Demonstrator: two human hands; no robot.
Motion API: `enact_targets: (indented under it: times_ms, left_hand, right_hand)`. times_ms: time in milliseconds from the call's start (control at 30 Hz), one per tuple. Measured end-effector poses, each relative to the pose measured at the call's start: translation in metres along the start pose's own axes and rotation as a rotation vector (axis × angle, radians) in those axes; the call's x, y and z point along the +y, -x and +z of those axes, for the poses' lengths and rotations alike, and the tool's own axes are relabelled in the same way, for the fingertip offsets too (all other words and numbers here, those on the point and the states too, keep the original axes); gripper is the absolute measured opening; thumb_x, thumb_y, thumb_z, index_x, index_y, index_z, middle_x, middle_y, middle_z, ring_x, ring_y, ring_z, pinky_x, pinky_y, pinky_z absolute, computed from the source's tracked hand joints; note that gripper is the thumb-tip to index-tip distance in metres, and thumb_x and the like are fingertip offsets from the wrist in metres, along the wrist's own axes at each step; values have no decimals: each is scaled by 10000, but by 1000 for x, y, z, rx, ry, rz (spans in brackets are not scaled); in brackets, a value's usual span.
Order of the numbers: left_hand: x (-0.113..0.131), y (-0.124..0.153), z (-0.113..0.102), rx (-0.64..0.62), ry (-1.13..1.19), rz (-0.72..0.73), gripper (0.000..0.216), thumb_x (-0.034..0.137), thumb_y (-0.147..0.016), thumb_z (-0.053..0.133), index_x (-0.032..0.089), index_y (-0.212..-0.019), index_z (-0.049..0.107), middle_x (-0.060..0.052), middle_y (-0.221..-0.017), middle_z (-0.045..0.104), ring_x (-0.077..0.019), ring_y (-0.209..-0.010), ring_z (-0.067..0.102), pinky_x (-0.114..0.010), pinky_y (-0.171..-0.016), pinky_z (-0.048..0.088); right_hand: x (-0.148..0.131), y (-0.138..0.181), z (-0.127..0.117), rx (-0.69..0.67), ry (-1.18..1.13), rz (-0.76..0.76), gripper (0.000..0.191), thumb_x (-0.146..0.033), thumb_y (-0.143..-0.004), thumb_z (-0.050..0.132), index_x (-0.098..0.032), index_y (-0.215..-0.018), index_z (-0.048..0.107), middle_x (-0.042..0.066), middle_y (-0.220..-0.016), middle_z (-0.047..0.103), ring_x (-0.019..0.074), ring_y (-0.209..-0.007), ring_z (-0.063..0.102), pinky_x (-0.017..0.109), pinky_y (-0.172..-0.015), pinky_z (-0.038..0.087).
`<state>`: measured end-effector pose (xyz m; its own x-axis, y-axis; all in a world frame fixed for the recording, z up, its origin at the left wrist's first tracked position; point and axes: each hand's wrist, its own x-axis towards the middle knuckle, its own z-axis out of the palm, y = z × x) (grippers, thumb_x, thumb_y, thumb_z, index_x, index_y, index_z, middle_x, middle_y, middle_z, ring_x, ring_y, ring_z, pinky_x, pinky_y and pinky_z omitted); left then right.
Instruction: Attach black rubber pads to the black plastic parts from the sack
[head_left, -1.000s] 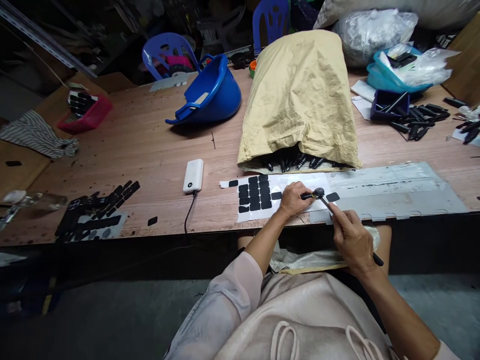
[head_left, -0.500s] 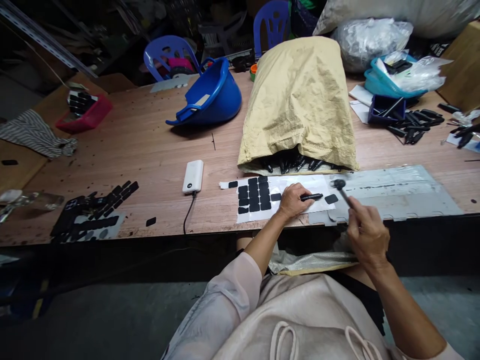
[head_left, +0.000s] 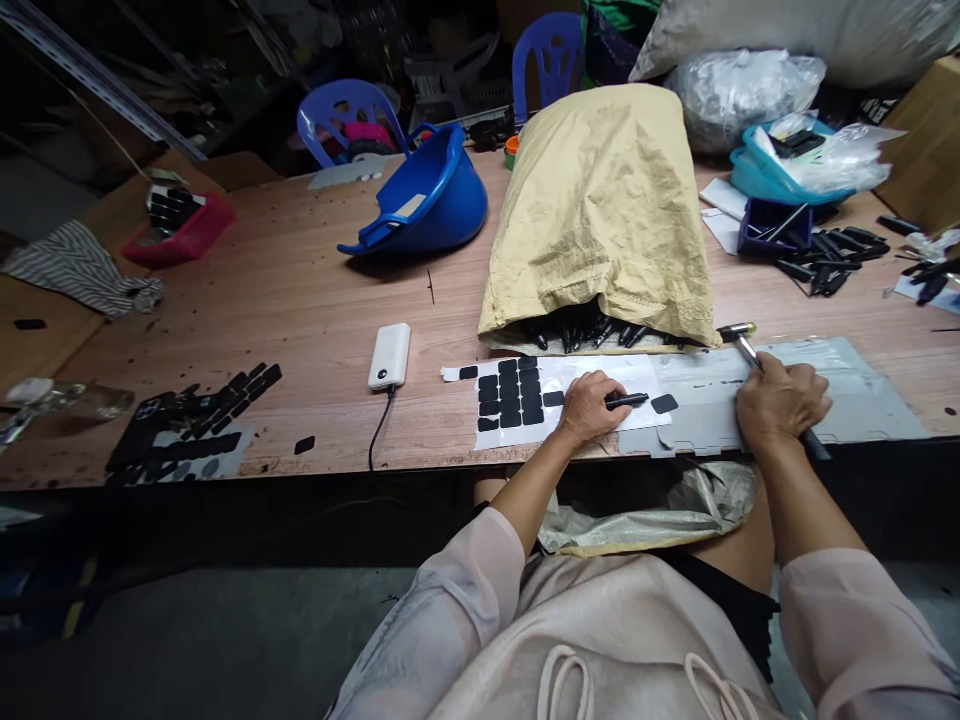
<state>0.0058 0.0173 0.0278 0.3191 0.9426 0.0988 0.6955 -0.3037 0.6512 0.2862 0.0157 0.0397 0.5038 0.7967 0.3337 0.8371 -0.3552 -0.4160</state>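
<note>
My left hand (head_left: 589, 405) is closed on a short black rod (head_left: 626, 401) and presses it flat against a white sheet (head_left: 592, 375) near the table's front edge. Rows of black pads (head_left: 510, 397) sit on that sheet to the left of the hand, and one loose black pad (head_left: 664, 403) lies just right of the rod's tip. My right hand (head_left: 780, 400) grips a small hammer (head_left: 742, 340) by its handle. The hammer's head rests low over a grey metal plate (head_left: 840, 385), well to the right of the rod.
A tan sack (head_left: 600, 200) with black rods spilling from its mouth lies behind the sheet. A white power bank (head_left: 389, 355) with a cable, a tipped blue basin (head_left: 424, 195), a red tray (head_left: 180, 235) and more black pads (head_left: 195, 420) lie to the left. Teal basket (head_left: 787, 165) at right.
My right hand lifted the hammer off the rod's tip and swung it right, down onto the grey plate. My left hand stayed holding the rod on the sheet.
</note>
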Motion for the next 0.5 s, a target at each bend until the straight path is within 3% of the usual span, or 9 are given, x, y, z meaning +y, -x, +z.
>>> enact_targets:
  times_ms: [333, 433, 500]
  left_hand:
    - [-2, 4, -3, -4, 8, 44, 138, 284, -864, 842, 233, -984, 796, -54, -1014, 758, -255, -1043, 683, -404, -970, 541]
    - [7, 28, -3, -2, 99, 125, 153, 340, -940, 778, 223, -1038, 786, -72, -1029, 772, -245, -1009, 696, -393, -941, 561]
    - [15, 54, -2, -82, 195, 199, 216, 390, -997, 706, 221, -1110, 780, -79, -1031, 784, -231, -966, 718, -368, -896, 581]
  right_hand:
    - [-6, 3, 12, -17, 182, -19, 389, -310, -1013, 493, -202, -1268, 766, 175, -1148, 618, 284, -1012, 476, 418, -819, 336]
    - [-5, 2, 12, -12, 184, -30, 389, -320, -1018, 480, -200, -1257, 761, 176, -1151, 617, 285, -1017, 479, 412, -815, 327]
    - [-5, 2, 13, -14, 185, -28, 395, -317, -1018, 473, -196, -1262, 760, 181, -1159, 618, 288, -1017, 478, 417, -814, 328]
